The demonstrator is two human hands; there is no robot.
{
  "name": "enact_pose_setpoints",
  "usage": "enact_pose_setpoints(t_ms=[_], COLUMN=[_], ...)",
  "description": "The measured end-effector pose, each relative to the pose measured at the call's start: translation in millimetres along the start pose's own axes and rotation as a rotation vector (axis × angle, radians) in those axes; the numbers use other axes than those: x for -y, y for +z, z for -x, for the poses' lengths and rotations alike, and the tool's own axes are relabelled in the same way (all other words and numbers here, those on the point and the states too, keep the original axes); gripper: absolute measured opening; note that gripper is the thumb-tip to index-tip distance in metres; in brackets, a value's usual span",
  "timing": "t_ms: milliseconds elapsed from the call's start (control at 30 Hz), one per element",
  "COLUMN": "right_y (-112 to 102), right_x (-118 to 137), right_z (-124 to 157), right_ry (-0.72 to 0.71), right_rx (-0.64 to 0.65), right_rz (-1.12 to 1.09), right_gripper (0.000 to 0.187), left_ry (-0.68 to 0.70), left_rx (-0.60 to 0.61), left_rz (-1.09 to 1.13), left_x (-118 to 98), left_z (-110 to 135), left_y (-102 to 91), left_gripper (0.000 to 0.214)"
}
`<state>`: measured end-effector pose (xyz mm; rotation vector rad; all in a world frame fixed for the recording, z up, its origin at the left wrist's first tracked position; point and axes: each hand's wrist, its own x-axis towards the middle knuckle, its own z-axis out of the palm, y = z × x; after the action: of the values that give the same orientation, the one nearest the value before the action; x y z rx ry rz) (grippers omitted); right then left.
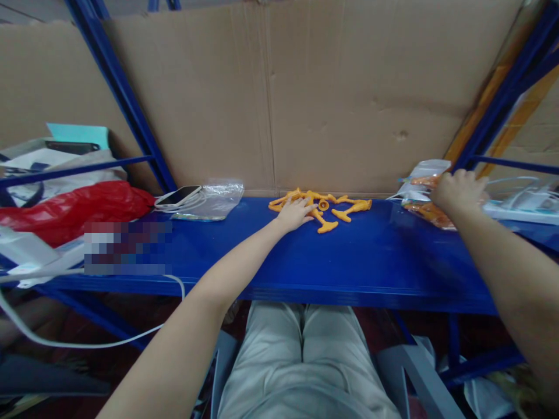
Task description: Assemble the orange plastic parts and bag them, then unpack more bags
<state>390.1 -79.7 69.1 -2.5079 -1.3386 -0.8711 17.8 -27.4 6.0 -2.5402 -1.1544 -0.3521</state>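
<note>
Several small orange plastic parts lie in a loose heap at the back of the blue metal shelf. My left hand rests on the left side of that heap, its fingers stretched out over the pieces. My right hand is far to the right, curled down on a pile of clear plastic bags that hold more orange parts. Its fingers grip the top bag.
A phone with a white cable and an empty clear bag lie at the back left. A red plastic bag and papers sit further left. Brown cardboard lines the back. Blue rack posts stand on both sides.
</note>
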Motion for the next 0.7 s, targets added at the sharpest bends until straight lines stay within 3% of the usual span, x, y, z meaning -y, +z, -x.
enact_pose_setpoints(t_ms=[100,200,367,533,633,700], right_y=[-23.7,-45.3,-62.7,-52.4,-36.1,-26.7], right_x=[12.6,32.9,79.2,130.4,150.5,157.0], right_z=[1.7,6.1,16.5,37.4,51.3,59.6], right_ry=[-0.020,-0.034,-0.121,-0.280,-0.460,-0.587], right_rx=[-0.031,-0.119,-0.254,-0.331,-0.408,-0.428], right_rz=[-0.081,-0.193,-0.460,-0.668,-0.699,-0.688], right_gripper=[0.038,0.042,0.040,0.042,0.048,0.052], left_ry=[-0.025,-0.138,-0.292,-0.357,-0.373,-0.454], left_rx=[-0.002,0.003,0.015,-0.014,-0.066,-0.124], left_rz=[-0.063,-0.080,-0.035,0.086,0.238,0.397], left_x=[-4.8,-9.4,-22.0,-27.1,-19.2,-9.2], left_z=[-13.8,-28.2,-44.7,-44.6,-42.2,-41.4], left_y=[0.1,-0.1,-0.7,0.7,-1.4,-4.5], left_gripper=[0.037,0.035,0.035,0.039,0.041,0.038])
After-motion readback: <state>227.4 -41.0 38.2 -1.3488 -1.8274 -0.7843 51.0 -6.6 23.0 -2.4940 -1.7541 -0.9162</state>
